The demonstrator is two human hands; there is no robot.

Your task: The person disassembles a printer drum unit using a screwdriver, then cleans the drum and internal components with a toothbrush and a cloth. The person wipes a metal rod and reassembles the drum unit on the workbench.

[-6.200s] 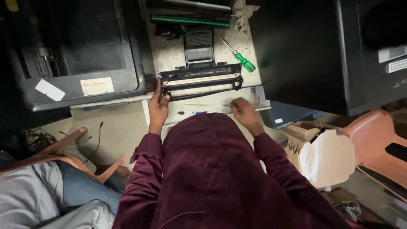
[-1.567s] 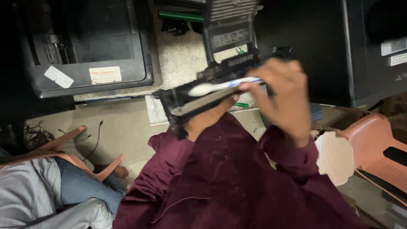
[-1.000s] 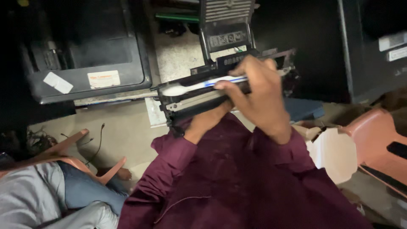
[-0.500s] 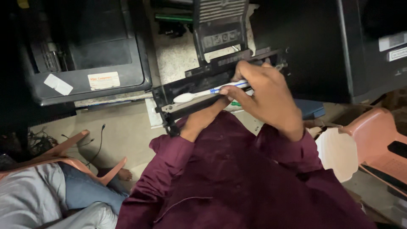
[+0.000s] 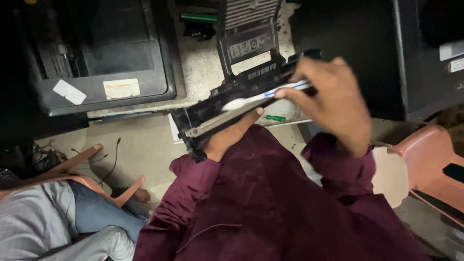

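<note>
Your right hand is up in front of you, a little blurred. Its fingers are pinched shut on a toothbrush with a white and blue handle. The white brush head points left and lies on the long black printer part.

Your left hand holds that long black part from below. The fingers are curled under it and the thumb tip shows just under the brush head. The hand is closed on the part, and most of the hand is hidden behind it. The part is lifted off the table and tilted, with its left end low and near you and its right end high and far.

Just under the part, to the right of your left thumb, a green screwdriver handle lies on the speckled table. Past the part, at the far side, a black flap with ribs stands up. It may belong to a printer, but the view is too dark to be sure.

On the far left a black printer sits on the table. On the far right is a big black machine.

Near you on the left, another person in jeans and a grey shirt sits on a pink plastic chair. A second pink chair stands on the right.
</note>
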